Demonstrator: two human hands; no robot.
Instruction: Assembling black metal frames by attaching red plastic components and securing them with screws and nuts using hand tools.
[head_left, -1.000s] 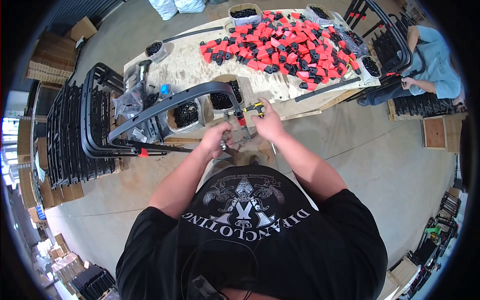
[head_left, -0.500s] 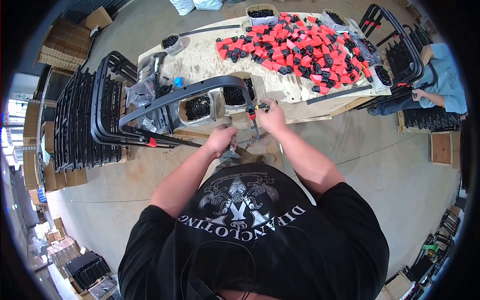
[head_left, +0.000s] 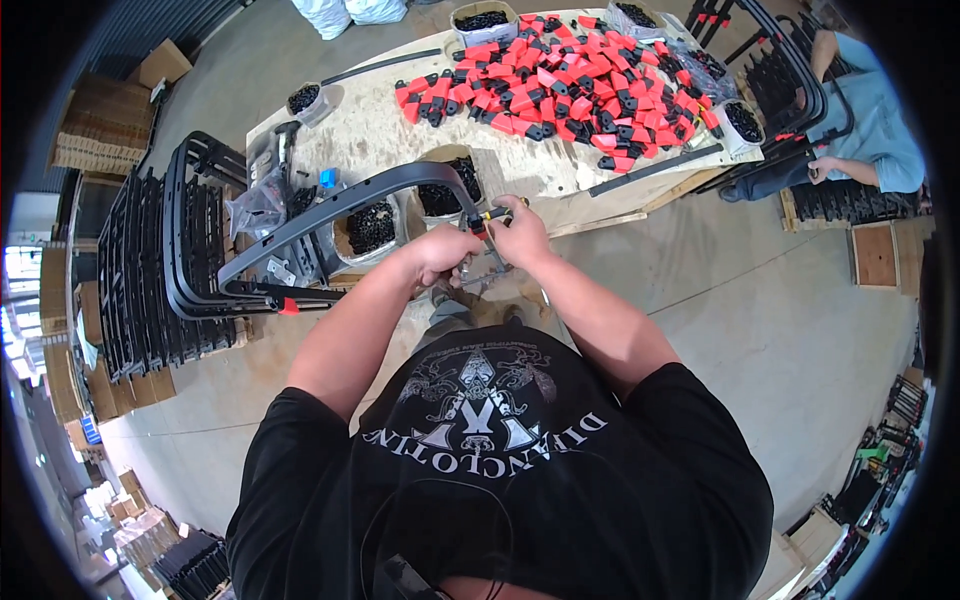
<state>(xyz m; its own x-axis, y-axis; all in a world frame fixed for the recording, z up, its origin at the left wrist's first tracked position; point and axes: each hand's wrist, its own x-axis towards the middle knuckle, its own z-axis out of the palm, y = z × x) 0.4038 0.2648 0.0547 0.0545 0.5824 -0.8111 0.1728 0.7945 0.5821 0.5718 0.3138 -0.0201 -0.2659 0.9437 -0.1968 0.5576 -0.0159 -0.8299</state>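
A black bent-tube frame arches in front of me, with a red-and-black fitting at its right end. My right hand is closed around a tool with a yellow-and-black handle, right beside that fitting. On the fitting's other side, my left hand has its fingers curled together near the tube end. Small greyish metal shows under those fingers, too unclear to name. Below the hands a thin metal bar is partly visible.
A wooden worktable bears a heap of red-and-black fittings, tubs of small black parts and a hammer. Stacked black frames stand at left. A person in a light blue shirt is at the right.
My left hand has moved up and right, from apart to right beside the fitting and my right hand. My right hand keeps the yellow-and-black tool. The view has shifted slightly.
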